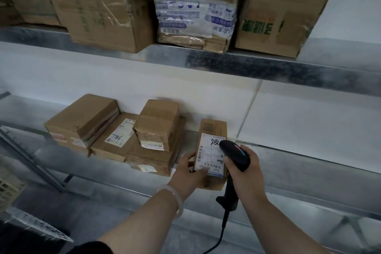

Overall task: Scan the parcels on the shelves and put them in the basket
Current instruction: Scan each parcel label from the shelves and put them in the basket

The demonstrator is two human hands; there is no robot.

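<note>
At the front of the lower shelf (pixel 299 163) lies our small parcel (pixel 210 148), label up. Our left hand (pixel 190 168) grips its near left edge, our right hand (pixel 246 169) wraps round the scanner (pixel 235 155) over the label, and more boxes (pixel 144 136) are stacked just left.

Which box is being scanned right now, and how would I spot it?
Look at the lower metal shelf, right of the pile of brown boxes. The small parcel there is apart from them, gripped by the left hand while the right hand holds a black scanner over it. Its neighbours lie stacked, untouched; its label's handwriting starts 98.
</note>
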